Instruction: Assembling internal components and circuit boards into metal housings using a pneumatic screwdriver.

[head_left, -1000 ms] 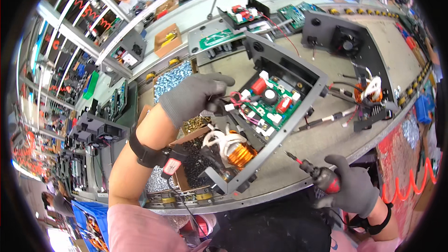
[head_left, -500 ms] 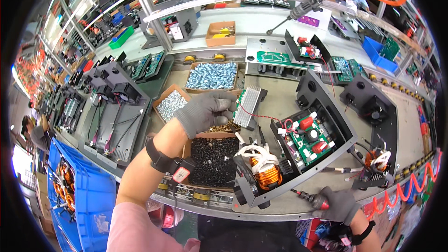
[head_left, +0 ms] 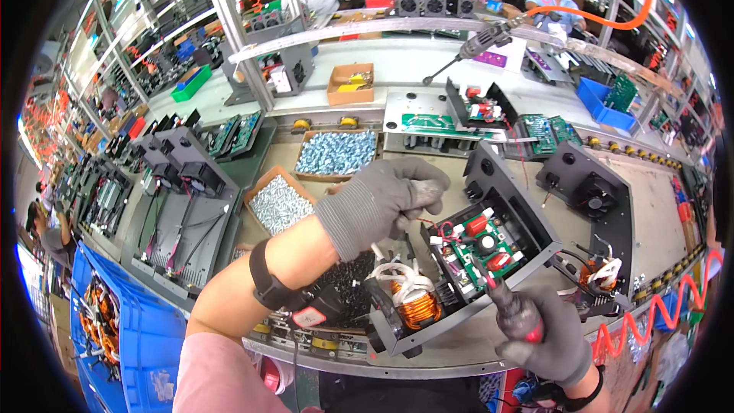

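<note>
My left hand, in a grey glove, is over the middle of the bench, left of an open black metal housing. Its fingertips are pinched together; whatever they hold is hidden or too small to name. In my gloved right hand is a power screwdriver, its bit pointing up and left at the housing's near side. Inside the housing lies a green circuit board with red and black components. A thin red wire shows beside my left fingertips. A copper coil with white leads sits at the housing's left end.
Boxes of bluish screws, silver screws and black fasteners stand left of the housing. A second black housing is on the right. A hanging power screwdriver crosses the far side. A blue bin stands lower left.
My left hand has moved right, toward the housing. My right hand has lifted the screwdriver from the bench's near edge up to the housing. The silver finned heat sink is out of sight.
</note>
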The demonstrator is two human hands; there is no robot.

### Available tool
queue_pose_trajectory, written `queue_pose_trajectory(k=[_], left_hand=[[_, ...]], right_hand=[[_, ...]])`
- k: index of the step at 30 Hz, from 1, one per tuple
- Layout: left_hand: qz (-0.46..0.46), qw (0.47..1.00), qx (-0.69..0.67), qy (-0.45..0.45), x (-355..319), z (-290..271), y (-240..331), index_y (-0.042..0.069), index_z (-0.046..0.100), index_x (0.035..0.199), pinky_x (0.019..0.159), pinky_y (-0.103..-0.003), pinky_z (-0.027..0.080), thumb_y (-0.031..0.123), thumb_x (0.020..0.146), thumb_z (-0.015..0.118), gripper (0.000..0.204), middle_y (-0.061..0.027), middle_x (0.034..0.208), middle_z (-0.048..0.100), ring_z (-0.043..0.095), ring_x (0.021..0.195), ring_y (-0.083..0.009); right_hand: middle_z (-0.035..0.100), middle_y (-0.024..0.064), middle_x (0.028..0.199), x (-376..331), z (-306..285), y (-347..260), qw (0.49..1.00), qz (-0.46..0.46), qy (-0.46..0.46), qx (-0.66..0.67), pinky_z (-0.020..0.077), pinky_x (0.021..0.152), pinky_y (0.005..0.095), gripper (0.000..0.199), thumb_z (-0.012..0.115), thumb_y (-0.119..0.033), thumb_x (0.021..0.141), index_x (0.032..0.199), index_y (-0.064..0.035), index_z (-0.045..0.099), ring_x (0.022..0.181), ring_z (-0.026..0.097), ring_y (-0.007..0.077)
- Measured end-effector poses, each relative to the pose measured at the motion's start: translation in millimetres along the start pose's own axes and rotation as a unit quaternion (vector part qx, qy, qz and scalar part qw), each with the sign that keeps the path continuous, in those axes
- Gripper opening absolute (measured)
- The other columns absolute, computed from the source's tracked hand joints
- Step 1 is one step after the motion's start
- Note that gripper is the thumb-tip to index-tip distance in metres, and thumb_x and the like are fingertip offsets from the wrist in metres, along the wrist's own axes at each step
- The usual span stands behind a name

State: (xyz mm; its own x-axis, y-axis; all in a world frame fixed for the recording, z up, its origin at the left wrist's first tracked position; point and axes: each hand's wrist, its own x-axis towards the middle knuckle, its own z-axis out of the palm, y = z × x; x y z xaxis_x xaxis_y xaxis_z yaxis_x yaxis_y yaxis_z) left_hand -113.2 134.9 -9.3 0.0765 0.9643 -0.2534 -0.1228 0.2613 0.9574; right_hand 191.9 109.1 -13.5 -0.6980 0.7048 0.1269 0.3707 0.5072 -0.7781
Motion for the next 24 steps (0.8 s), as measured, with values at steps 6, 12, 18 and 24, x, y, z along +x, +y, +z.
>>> queue_pose_trajectory(k=[6,12,18,24], left_hand=[[0.054,0.998,-0.015,-0.007,0.6,38.3,10.1,0.000,0.055,0.114,0.050,-0.018,0.042,0.015,0.096,0.053,0.023,-0.0046,0.088,0.059,0.054,0.064,-0.0053],[0.056,0.998,-0.017,-0.027,-2.7,41.9,9.5,0.000,0.055,0.113,0.048,-0.018,0.039,0.017,0.095,0.056,0.024,-0.0026,0.084,0.057,0.052,0.061,-0.0051],[0.074,0.997,0.006,0.001,-1.6,43.1,5.4,0.002,0.055,0.111,0.049,-0.018,0.040,0.017,0.095,0.057,0.022,-0.0019,0.083,0.056,0.051,0.063,-0.0050],[0.174,0.982,0.018,0.072,-11.4,54.4,-1.1,0.002,0.054,0.112,0.061,-0.022,0.047,0.011,0.094,0.055,0.020,-0.0033,0.087,0.058,0.056,0.070,-0.0090]], right_hand=[[0.065,0.0161,0.083,14.4,4.7,2.6,0.992,0.026,0.073,-0.104,0.0504,0.064,0.0404,0.060,0.078,-0.038,0.069,0.111,-0.0032,0.052,0.074,0.066,0.0338],[0.066,0.0168,0.084,15.2,7.4,1.4,0.989,0.050,0.063,-0.122,0.0500,0.065,0.0418,0.062,0.077,-0.040,0.071,0.114,-0.0036,0.051,0.074,0.066,0.0350],[0.065,0.0177,0.078,17.6,12.1,-4.0,0.987,0.055,0.066,-0.132,0.0496,0.061,0.0423,0.063,0.076,-0.041,0.073,0.116,-0.0030,0.049,0.071,0.065,0.0363],[0.065,0.0197,0.076,21.0,15.8,0.0,0.993,0.038,0.063,-0.088,0.0496,0.061,0.0425,0.062,0.072,-0.041,0.078,0.117,-0.0005,0.047,0.070,0.065,0.0377]])
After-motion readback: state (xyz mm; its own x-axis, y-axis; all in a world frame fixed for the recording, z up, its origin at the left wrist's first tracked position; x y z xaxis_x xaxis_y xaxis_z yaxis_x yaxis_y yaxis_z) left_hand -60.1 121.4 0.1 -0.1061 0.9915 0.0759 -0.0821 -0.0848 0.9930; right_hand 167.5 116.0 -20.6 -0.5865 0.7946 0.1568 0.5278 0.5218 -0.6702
